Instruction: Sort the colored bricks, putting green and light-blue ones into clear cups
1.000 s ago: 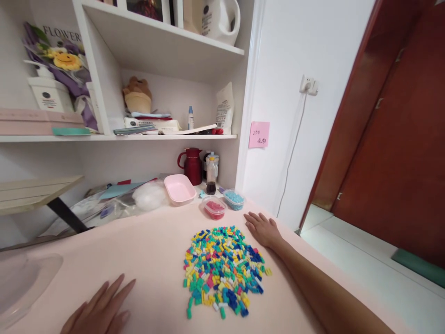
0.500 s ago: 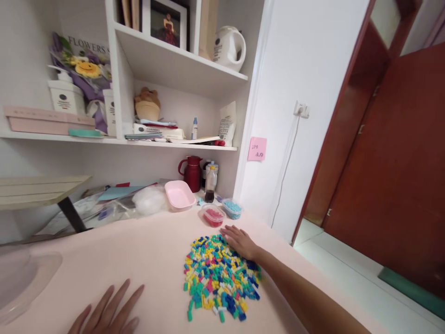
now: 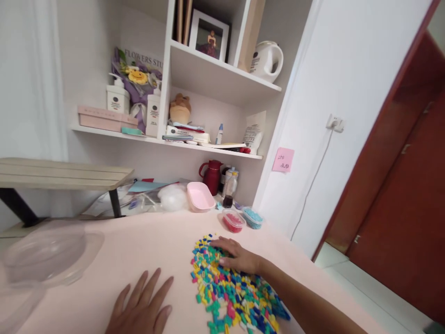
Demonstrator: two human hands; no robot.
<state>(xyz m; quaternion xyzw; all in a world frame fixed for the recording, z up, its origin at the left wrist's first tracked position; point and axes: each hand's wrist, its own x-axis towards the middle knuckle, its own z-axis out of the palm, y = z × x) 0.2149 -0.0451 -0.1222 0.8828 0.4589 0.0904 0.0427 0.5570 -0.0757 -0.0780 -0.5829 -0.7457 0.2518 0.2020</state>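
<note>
A heap of small coloured bricks (image 3: 229,292) in blue, green, yellow, pink and white lies on the pink table top (image 3: 156,241). My right hand (image 3: 236,256) rests on the far part of the heap, fingers stretched and slightly curled over the bricks. Flat on the table to the left of the heap lies my left hand (image 3: 142,306), fingers spread and holding nothing. Beyond the heap stand a small clear tub of red bricks (image 3: 233,220) and a small clear tub of blue bricks (image 3: 252,217).
A clear plastic bowl (image 3: 45,253) sits at the left edge. A pink tray (image 3: 200,196), a dark red jug (image 3: 212,170) and a small bottle (image 3: 230,190) stand at the back under white shelves (image 3: 208,146). A wooden bench top (image 3: 62,167) is at left, a red door (image 3: 399,195) at right.
My right hand has moved left from the bare table onto the far part of the brick heap. The view has swung to the left and the left hand shows more fully.
</note>
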